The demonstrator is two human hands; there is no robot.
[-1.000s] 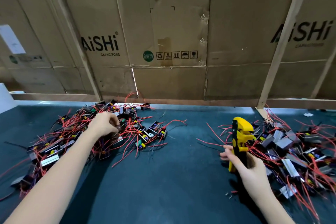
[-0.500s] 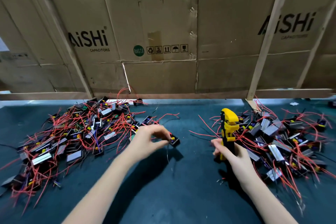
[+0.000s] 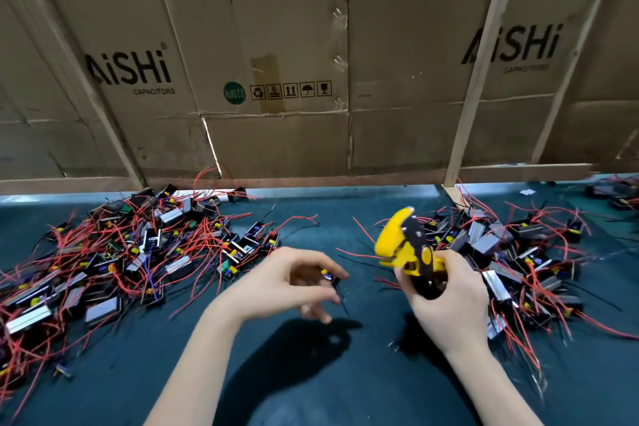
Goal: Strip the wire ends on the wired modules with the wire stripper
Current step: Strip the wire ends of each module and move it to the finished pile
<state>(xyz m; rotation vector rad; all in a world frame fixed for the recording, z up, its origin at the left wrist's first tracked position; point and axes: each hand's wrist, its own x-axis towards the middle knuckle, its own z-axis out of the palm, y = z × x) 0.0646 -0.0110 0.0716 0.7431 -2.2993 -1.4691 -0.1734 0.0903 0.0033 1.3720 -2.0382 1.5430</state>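
Observation:
My left hand (image 3: pixel 290 284) hovers over the middle of the dark green table, pinching a small black wired module (image 3: pixel 332 279) whose thin dark wire hangs down from my fingertips. My right hand (image 3: pixel 446 301) grips the handles of the yellow and black wire stripper (image 3: pixel 404 245), its head tilted up and to the left, a short way right of the module. A big pile of modules with red wires (image 3: pixel 131 252) lies at the left. A second pile of modules (image 3: pixel 511 252) lies at the right, behind my right hand.
Cardboard boxes printed AiSHi (image 3: pixel 276 62) form a wall along the table's far edge, braced by wooden strips (image 3: pixel 473 93). The dark green table surface (image 3: pixel 345 373) shows near me between my arms, with small wire scraps on it.
My left hand reached into the left pile, drew out a module and brought it to the middle. My right hand tilted the stripper's head leftward toward it.

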